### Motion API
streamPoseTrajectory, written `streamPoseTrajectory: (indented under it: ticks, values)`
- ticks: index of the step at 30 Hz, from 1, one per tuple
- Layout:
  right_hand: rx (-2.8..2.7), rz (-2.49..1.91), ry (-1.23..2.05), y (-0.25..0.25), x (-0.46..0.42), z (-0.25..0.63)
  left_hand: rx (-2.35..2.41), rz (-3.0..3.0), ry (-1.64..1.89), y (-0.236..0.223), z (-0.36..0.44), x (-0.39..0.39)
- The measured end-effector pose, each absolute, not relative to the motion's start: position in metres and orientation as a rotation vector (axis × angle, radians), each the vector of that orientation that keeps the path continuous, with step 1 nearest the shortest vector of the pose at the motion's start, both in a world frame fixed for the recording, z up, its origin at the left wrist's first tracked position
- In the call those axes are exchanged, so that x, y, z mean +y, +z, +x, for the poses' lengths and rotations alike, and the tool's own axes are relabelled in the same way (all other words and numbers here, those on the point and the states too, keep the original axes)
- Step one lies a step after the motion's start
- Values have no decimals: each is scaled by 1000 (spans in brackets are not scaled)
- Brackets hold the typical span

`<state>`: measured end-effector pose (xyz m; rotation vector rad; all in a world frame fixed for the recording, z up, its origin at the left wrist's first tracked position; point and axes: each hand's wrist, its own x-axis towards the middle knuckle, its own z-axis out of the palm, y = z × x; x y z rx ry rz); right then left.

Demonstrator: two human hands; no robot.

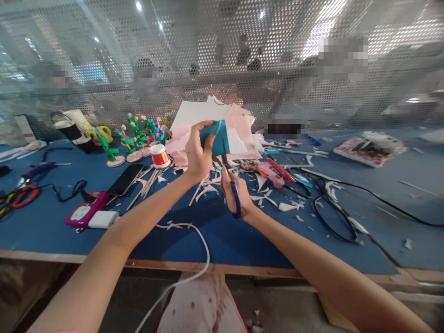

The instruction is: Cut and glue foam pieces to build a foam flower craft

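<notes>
A blue-handled pair of scissors [226,169] is held in the right hand [236,193], its fingers closed around the handles and its blades pointing up at the lower edge of a teal sheet [221,141]. The sheet is pinched between the thumb and fingers of the left hand [199,150], raised above the middle of the blue surface [166,247]. Nearer the front edge, a white cable [207,252] is draped over the surface, with a magenta power adapter [88,209] and a black phone [125,180] further left. Beneath and around the hands, white paper scraps [287,206] and thin sticks [147,188] are scattered. To the right, a pink glue gun [272,175] is seen just beside a red cutter [281,169]. Beyond the left hand, a red-and-white cup [160,156] is placed near small green figures on pink bases [135,156]. Behind the teal sheet, white and pink sheets [197,115] are piled before a perforated metal screen [208,55].
</notes>
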<state>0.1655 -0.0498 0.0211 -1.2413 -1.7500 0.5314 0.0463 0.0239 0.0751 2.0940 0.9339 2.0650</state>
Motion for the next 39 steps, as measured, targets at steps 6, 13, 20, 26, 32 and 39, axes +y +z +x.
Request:
streamPoseTrajectory:
  ticks: [6,13,20,26,32,39]
  values:
    - [-1830,-1685,240,35,-45,169,1297,1984,2211,80,14,64]
    - [-1934,-2065,100,40,-40,176,1763,2270,980,90,-4,66]
    - [-1877,-1694,-159,82,-36,223,2022,2494,236,87,5,50]
    - [-1792,-2304,38,81,-15,343,2178,2476,55,98,2,45]
    - [-1783,-2238,322,51,-7,372,2099,2495,-93,100,2,48]
    - [-1605,-2215,194,57,-17,374,2089,2488,-209,104,2,49]
